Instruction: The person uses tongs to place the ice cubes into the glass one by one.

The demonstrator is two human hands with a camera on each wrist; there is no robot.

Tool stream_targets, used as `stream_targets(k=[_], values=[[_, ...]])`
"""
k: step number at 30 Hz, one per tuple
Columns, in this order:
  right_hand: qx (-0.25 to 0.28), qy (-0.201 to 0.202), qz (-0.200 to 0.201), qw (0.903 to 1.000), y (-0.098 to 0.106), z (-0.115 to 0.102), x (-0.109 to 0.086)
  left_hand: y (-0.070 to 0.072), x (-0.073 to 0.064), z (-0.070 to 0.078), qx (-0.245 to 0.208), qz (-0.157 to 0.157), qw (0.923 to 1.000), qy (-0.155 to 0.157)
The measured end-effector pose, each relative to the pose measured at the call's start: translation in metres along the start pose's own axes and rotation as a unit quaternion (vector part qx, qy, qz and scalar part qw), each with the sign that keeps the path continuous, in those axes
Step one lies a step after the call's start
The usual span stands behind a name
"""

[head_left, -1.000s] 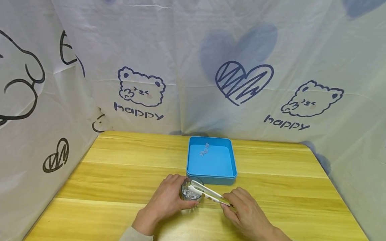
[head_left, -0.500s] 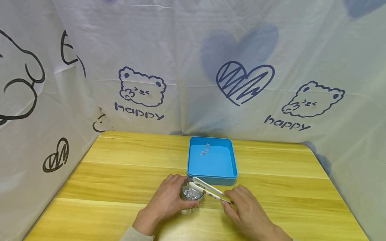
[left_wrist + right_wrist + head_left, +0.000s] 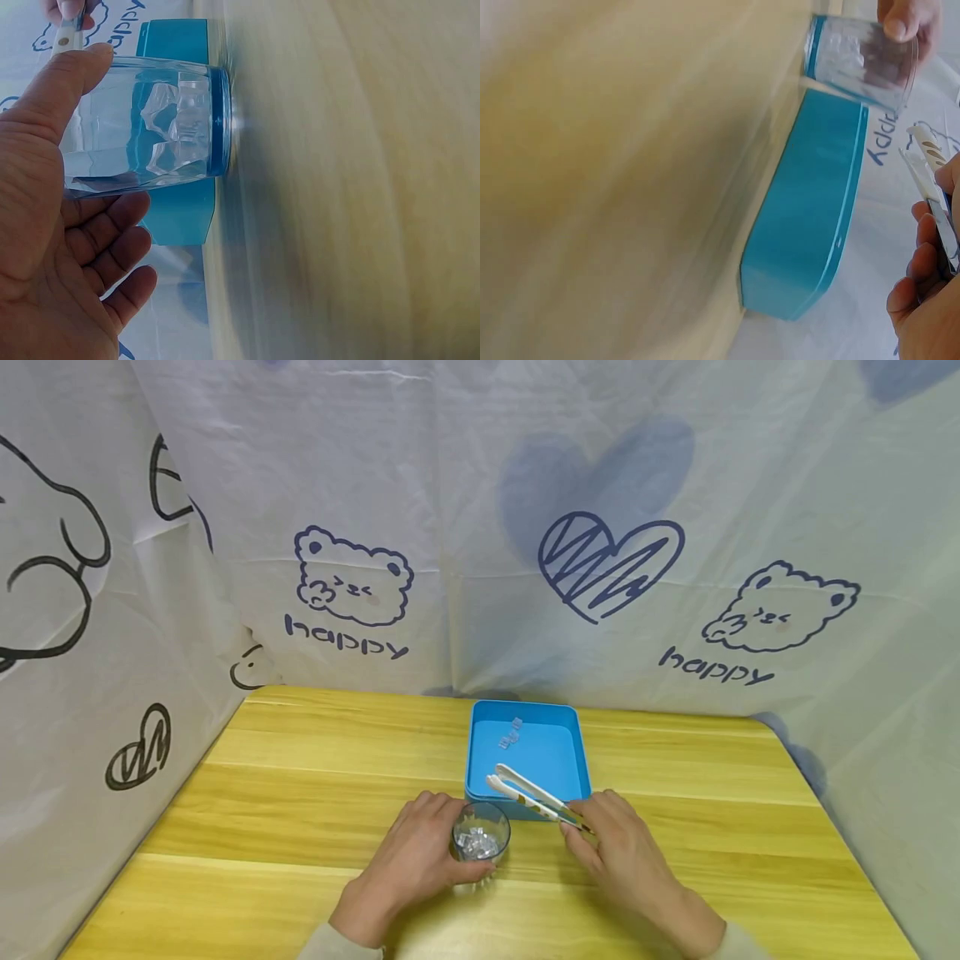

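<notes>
My left hand grips a clear drinking glass, thumb on one side and fingers on the other. The glass stands upright on the table, with several clear ice-like cubes in its bottom. My right hand holds white-tipped tongs by their metal part. Their tips hang over the near edge of a blue square box, close together; I cannot tell whether a clear cube is between them. Several clear cubes lie at the back left of the box floor.
The wooden table carries the box just beyond the glass. A white cloth with bear and heart drawings hangs behind the table and along its sides.
The tongs have risen out of the glass and moved forward over the box's near edge, the right hand moving with them. The left hand and the glass have stayed in place.
</notes>
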State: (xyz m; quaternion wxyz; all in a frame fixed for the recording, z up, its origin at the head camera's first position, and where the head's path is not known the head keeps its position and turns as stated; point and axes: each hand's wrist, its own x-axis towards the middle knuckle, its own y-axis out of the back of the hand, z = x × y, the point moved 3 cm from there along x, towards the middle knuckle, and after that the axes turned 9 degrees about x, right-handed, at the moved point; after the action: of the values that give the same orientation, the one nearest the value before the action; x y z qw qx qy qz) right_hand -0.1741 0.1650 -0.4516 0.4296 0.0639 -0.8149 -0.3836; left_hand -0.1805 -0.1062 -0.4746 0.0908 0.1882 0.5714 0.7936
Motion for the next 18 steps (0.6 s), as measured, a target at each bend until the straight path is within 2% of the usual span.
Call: stream_targets(k=[5,8,12,18], values=[[-0.012,0.013,0.014,0.9997,0.004,0.014,0.014,0.000,0.000,0.000,0.004,-0.001,1.0000,-0.001],[-0.032,-0.001,0.020,0.9993,0.007,0.024,0.025,0.000,0.000,0.000,0.002,-0.003,1.0000,0.000],[-0.055,-0.052,0.011,0.9971,0.009,0.038,0.040,0.000,-0.001,0.000,-0.002,-0.008,1.0000,0.005],[-0.068,-0.143,-0.046,0.9863,0.003,0.051,0.054,0.000,0.000,0.000,-0.011,-0.006,0.9999,0.006]])
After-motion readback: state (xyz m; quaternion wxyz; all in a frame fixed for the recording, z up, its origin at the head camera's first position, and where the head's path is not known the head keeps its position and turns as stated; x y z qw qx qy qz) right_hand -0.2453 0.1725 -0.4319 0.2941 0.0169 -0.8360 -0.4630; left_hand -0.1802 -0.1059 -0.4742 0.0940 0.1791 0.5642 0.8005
